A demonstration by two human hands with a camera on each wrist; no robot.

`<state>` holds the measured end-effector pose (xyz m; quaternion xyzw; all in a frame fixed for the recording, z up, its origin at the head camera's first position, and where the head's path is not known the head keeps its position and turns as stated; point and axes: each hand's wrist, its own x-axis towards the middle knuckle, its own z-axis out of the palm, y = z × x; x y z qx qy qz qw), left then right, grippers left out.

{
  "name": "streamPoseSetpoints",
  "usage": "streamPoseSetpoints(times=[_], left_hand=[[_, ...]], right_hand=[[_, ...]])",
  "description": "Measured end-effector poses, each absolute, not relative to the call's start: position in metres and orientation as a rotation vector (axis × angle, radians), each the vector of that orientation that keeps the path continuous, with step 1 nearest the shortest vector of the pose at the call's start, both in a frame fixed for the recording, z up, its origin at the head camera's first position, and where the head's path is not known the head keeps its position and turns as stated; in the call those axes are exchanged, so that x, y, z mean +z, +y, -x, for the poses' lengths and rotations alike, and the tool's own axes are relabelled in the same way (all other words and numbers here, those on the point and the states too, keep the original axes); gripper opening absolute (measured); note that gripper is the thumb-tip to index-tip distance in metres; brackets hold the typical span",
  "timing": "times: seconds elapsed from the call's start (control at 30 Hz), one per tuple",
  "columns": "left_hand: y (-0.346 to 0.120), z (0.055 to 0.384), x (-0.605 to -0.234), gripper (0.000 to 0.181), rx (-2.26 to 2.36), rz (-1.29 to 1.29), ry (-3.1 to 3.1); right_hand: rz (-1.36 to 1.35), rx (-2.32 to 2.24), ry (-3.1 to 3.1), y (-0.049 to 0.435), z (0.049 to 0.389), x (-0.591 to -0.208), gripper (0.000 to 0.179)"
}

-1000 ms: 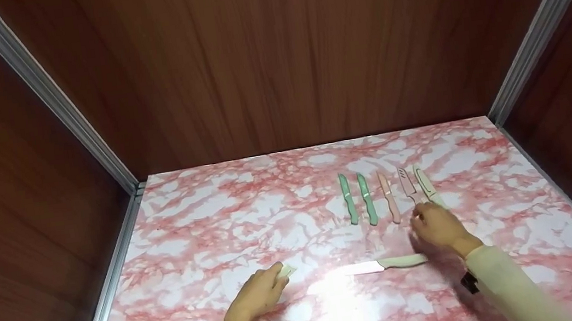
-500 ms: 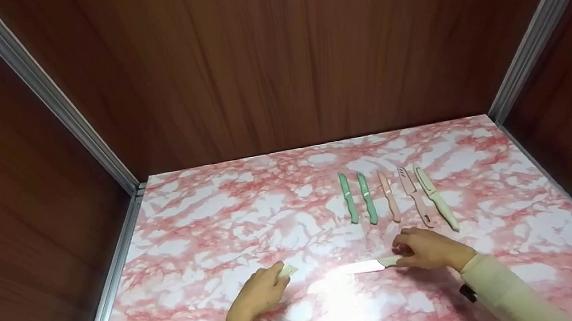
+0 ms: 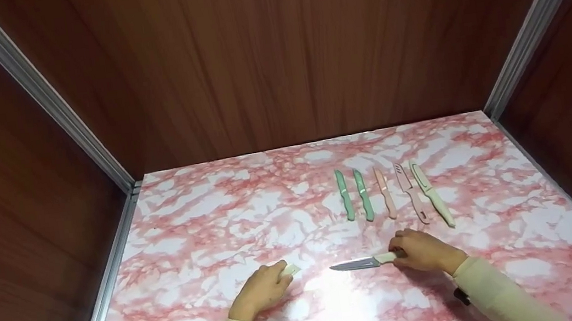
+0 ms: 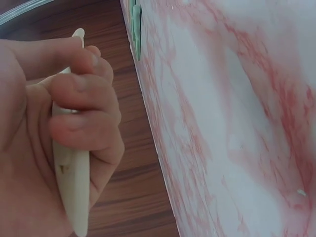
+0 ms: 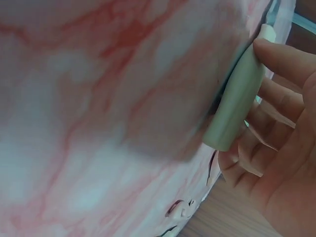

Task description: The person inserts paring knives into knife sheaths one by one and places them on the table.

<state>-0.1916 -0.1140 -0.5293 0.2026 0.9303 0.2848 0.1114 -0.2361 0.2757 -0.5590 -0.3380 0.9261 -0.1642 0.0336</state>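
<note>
My right hand [image 3: 424, 251] pinches the cream handle [image 5: 239, 98] of a knife between thumb and fingers. Its bare blade [image 3: 356, 264] points left, low over the marbled table or touching it; I cannot tell which. My left hand [image 3: 262, 292] curls round a cream knife sheath [image 4: 73, 173], whose tip shows past the fingers in the head view. A gap separates the sheath from the blade tip.
Beyond my right hand lie two green knives [image 3: 345, 195] [image 3: 363, 194], a pink knife [image 3: 385, 193], a pink slotted knife [image 3: 411, 194] and a cream covered knife [image 3: 432, 194], side by side. Wood panels [image 3: 278, 62] enclose the marbled table [image 3: 205, 221].
My right hand has left the handles of the knife row, come down toward me and taken hold of the bare knife. Its blade now looks darker and slightly turned. The left hand stays put.
</note>
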Motion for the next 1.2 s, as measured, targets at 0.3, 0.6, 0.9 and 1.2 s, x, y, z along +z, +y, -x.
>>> streamPoseSetpoints(times=[0.3,0.6,0.9,1.2], left_hand=[[-0.102,0.197,-0.525,0.015,0.838,-0.593,2.681],[-0.087,0.205,-0.513,0.023,0.881,-0.674,2.706],[-0.071,0.213,-0.508,0.029,0.895,-0.692,2.714],[-0.066,0.215,-0.5,0.037,0.919,-0.727,2.708]], right_hand=[[1.036,-0.489,2.879,0.275,0.234,-0.562,0.016],[0.863,-0.659,2.792,0.271,0.229,-0.553,0.01],[0.825,-0.689,2.963,0.264,0.226,-0.528,0.017],[0.89,-0.742,3.114,0.261,0.221,-0.505,0.029]])
